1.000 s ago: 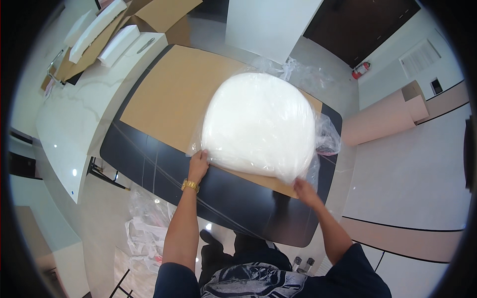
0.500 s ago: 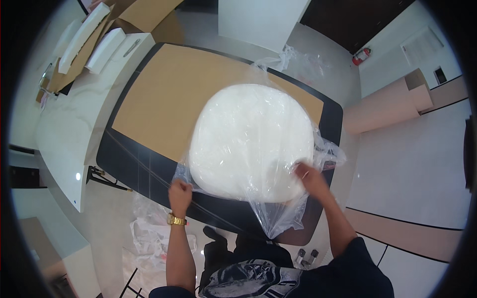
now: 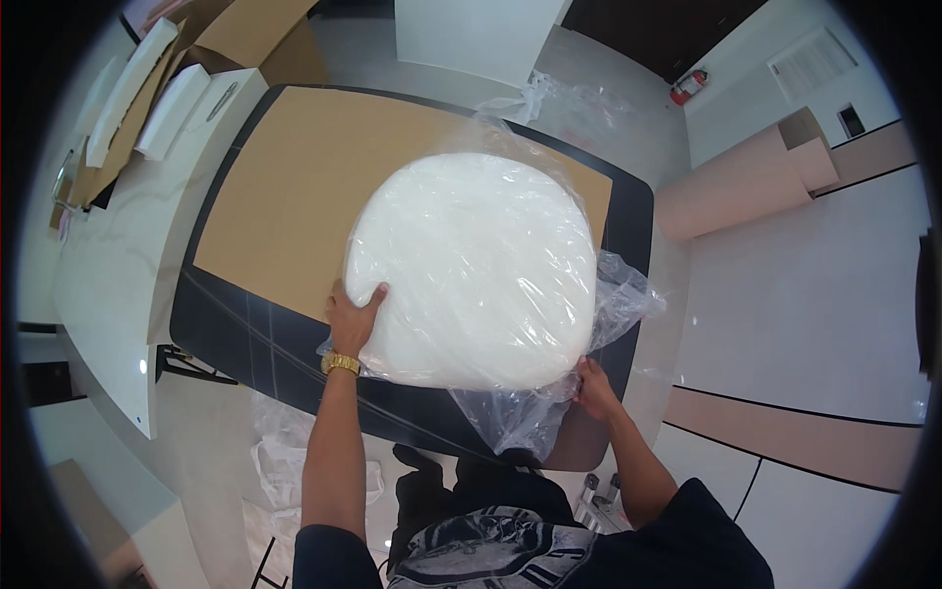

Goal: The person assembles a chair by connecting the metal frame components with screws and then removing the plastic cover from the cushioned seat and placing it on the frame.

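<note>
A thick white cushion point(image 3: 471, 275), rounded at the far side and straighter at the near side, lies in a clear plastic bag point(image 3: 510, 417). It rests partly on a brown cardboard sheet point(image 3: 285, 187) over a dark table point(image 3: 231, 309). My left hand point(image 3: 354, 316), below a gold watch, grips the cushion's left edge through the plastic, thumb on top and fingers around the side. At the near right corner, my right hand point(image 3: 595, 389) is closed on the bag's plastic. Loose plastic hangs off the near edge and bunches at the right.
A white marbled counter point(image 3: 147, 216) with cardboard and white pieces stands at the left. A pink roll point(image 3: 746, 182) leans at the right, and a fire extinguisher point(image 3: 689, 87) is behind it. Plastic wrap point(image 3: 579, 103) lies beyond the table; more plastic point(image 3: 280, 461) lies on the floor near me.
My left hand has gone from the bag's near left corner up onto the cushion's edge. My right hand has dropped from the cushion's top to its near right corner. The plastic lies smoother.
</note>
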`<move>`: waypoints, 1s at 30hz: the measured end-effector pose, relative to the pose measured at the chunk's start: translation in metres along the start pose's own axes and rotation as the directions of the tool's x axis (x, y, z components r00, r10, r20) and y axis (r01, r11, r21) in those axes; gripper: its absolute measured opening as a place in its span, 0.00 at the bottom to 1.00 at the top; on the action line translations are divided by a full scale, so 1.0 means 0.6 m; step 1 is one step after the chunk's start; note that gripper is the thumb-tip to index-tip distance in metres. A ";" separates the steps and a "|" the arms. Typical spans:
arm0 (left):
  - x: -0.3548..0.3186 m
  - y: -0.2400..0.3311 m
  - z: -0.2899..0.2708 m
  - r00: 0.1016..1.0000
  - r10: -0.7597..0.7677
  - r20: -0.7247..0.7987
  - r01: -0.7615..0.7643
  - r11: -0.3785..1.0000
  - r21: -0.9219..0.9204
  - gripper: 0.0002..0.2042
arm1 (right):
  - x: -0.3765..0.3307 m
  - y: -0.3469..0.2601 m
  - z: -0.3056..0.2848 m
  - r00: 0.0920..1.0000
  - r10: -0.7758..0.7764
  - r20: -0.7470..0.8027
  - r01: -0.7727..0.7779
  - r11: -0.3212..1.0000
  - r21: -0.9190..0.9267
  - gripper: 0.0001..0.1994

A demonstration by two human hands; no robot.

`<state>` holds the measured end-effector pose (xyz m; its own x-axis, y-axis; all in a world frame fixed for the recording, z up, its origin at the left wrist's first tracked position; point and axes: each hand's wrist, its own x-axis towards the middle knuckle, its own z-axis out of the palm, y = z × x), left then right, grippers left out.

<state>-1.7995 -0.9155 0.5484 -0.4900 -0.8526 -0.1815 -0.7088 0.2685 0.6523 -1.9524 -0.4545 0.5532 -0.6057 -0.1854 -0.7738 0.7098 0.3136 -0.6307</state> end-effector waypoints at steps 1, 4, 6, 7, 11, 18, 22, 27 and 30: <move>-0.003 0.011 -0.008 1.000 0.000 0.027 0.000 1.000 -0.011 0.48 | -0.001 0.009 -0.009 0.999 -0.034 0.023 0.034 0.999 -0.035 0.17; 0.002 0.012 -0.016 0.997 -0.008 0.081 0.010 1.000 -0.028 0.47 | -0.014 0.044 -0.024 0.985 -0.092 0.148 0.120 0.973 -0.199 0.12; 0.014 -0.019 -0.003 0.996 -0.025 0.082 0.027 0.999 -0.025 0.45 | -0.058 0.092 -0.023 0.956 -0.059 0.289 0.172 0.907 -0.384 0.10; 0.014 -0.022 0.000 0.998 -0.024 0.064 0.024 1.000 -0.005 0.44 | -0.076 0.084 -0.020 0.940 0.012 0.341 0.147 0.888 -0.436 0.10; -0.007 -0.020 0.013 0.999 0.017 -0.036 -0.014 0.995 0.096 0.38 | -0.151 0.010 -0.035 0.771 0.169 0.614 0.492 0.454 -0.742 0.10; 0.011 -0.070 0.002 0.972 -0.009 -0.235 -0.043 0.975 -0.218 0.15 | 0.095 -0.352 0.035 0.774 -0.572 0.272 0.619 0.592 -0.516 0.18; 0.015 -0.055 0.023 0.934 0.033 -0.356 -0.094 0.983 -0.157 0.13 | 0.294 -0.460 0.116 0.816 -0.549 0.181 0.472 0.452 -0.757 0.43; 0.010 -0.053 0.009 0.939 -0.022 -0.344 -0.031 0.989 -0.147 0.13 | 0.373 -0.500 0.332 0.805 -0.493 0.330 0.470 0.190 -0.862 0.41; 0.009 -0.039 0.019 0.939 -0.017 -0.342 -0.056 0.978 -0.203 0.12 | 0.404 -0.509 0.450 0.725 -0.526 0.445 0.493 -0.054 -0.868 0.27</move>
<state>-1.7913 -0.9215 0.5240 -0.2743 -0.9591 0.0702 -0.5626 0.2192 0.7972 -2.2187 -0.8467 0.5424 -0.6526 -0.7135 -0.2551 -0.6492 0.7001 -0.2972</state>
